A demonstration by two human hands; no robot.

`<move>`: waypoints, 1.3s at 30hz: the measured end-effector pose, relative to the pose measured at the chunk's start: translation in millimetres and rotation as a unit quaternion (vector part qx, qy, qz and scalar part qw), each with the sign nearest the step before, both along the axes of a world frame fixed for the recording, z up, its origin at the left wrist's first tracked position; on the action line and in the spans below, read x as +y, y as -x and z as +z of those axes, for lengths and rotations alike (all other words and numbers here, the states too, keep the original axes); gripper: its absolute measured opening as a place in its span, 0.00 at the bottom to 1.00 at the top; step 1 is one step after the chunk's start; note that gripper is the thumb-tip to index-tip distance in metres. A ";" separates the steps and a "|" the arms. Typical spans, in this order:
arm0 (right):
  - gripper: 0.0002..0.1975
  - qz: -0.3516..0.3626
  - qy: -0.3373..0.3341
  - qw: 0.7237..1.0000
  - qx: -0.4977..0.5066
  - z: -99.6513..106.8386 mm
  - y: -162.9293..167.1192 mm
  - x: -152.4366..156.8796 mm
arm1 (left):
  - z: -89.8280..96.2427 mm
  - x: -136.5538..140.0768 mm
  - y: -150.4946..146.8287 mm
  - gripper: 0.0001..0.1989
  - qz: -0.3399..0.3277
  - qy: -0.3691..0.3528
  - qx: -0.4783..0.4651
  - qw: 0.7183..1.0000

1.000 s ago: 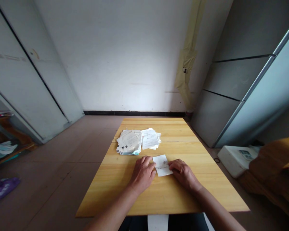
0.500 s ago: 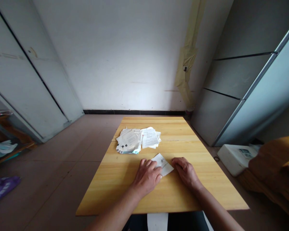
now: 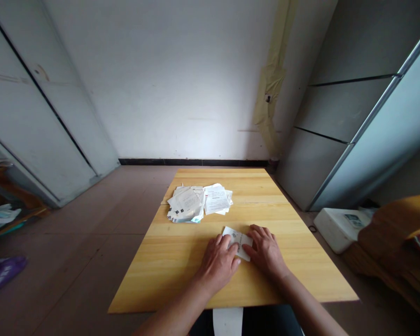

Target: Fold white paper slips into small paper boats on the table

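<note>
A small white sheet of paper (image 3: 238,240) with dark print lies on the wooden table (image 3: 182,289) between my hands. My left hand (image 3: 220,262) rests over its left side, fingers bent and apart, fingertips on the paper. My right hand (image 3: 267,249) touches its right edge, with the thumb apart from the fingers and resting on the sheet. Both hands are open, and their fingertips cover parts of the paper. Farther back lie a larger pile of printed papers (image 3: 186,204) and, touching its right side, a smaller pile of papers (image 3: 216,199).
A white wall (image 3: 182,93) stands beyond the table. To the right are a grey cabinet (image 3: 322,140), a white box (image 3: 339,228) and a brown wooden seat (image 3: 388,233). A purple bag (image 3: 5,273) lies on the floor at left, below a wooden shelf (image 3: 31,217).
My right hand has opened from a closed shape and moved left onto the paper's edge. The paper has turned clockwise a little. My left hand stays on it.
</note>
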State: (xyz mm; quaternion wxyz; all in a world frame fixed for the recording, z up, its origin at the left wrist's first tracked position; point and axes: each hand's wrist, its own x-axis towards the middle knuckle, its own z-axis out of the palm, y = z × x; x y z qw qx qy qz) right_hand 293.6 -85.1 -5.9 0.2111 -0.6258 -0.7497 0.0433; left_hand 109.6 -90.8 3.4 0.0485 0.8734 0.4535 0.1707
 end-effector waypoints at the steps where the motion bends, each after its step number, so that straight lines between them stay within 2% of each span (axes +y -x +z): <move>1: 0.07 -0.004 0.002 1.000 0.002 0.6 2.0 -0.4 | -0.7 0.6 -0.3 0.11 0.005 0.001 -0.004 1.000; 8: 0.06 -0.094 0.055 0.993 -0.039 12.6 14.3 0.1 | -5.9 4.2 -1.4 0.15 0.034 -0.006 -0.006 0.999; 11: 0.05 -0.100 0.071 0.991 -0.049 16.7 18.2 0.1 | -5.3 3.7 1.1 0.16 0.042 -0.012 -0.004 0.999; 15: 0.01 -0.065 0.087 0.994 -0.009 16.9 19.1 1.4 | -0.9 3.7 4.8 0.15 0.042 -0.003 -0.012 0.999; 18: 0.05 -0.024 0.109 0.992 0.050 14.8 12.6 5.4 | 1.0 6.3 8.0 0.16 0.035 0.012 -0.023 0.999; 20: 0.06 0.012 0.085 0.992 0.095 12.3 5.3 9.6 | 0.2 8.6 11.1 0.19 0.025 0.023 -0.034 0.999; 23: 0.16 0.078 0.023 0.989 0.127 6.9 -4.1 16.1 | -3.3 12.1 17.9 0.22 0.010 0.046 -0.050 0.998; 28: 0.25 0.176 -0.026 0.979 0.103 -1.2 -3.5 24.4 | -10.7 19.7 30.7 0.22 -0.042 0.036 -0.072 0.996; 31: 0.26 0.210 -0.034 0.976 0.052 -3.2 4.0 27.9 | -13.3 23.3 36.7 0.23 -0.063 0.011 -0.090 0.994; 35: 0.21 0.216 -0.022 0.976 0.006 -4.2 11.8 29.1 | -10.0 21.1 43.6 0.20 -0.068 -0.002 -0.094 0.993; 37: 0.19 0.211 -0.016 0.977 0.010 -4.6 12.6 28.1 | -7.0 18.0 46.3 0.16 -0.071 0.007 -0.092 0.993; 39: 0.18 0.203 -0.015 0.979 0.024 -5.1 12.0 26.9 | -5.3 15.6 47.7 0.17 -0.074 0.018 -0.089 0.993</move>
